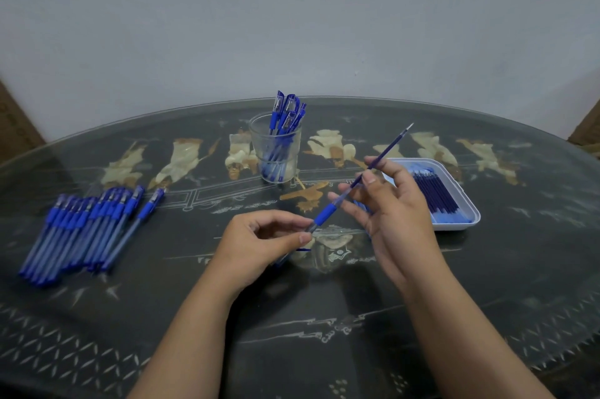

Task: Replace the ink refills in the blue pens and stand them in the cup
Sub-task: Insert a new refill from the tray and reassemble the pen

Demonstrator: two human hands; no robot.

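My left hand [259, 241] pinches the barrel of a blue pen [324, 215] just behind its blue rubber grip, over the middle of the table. A thin dark blue ink refill [388, 150] sticks out of the barrel's front, pointing up and to the right, its metal tip free. My right hand [394, 204] pinches this refill between thumb and forefinger, other fingers spread. A clear glass cup [276, 155] behind the hands holds several capped blue pens standing upright.
A pile of several capped blue pens [87, 229] lies at the left of the dark patterned glass table [292, 333]. A white tray [467, 204] with several dark refills sits at the right, partly behind my right hand. A wall rises behind the table.
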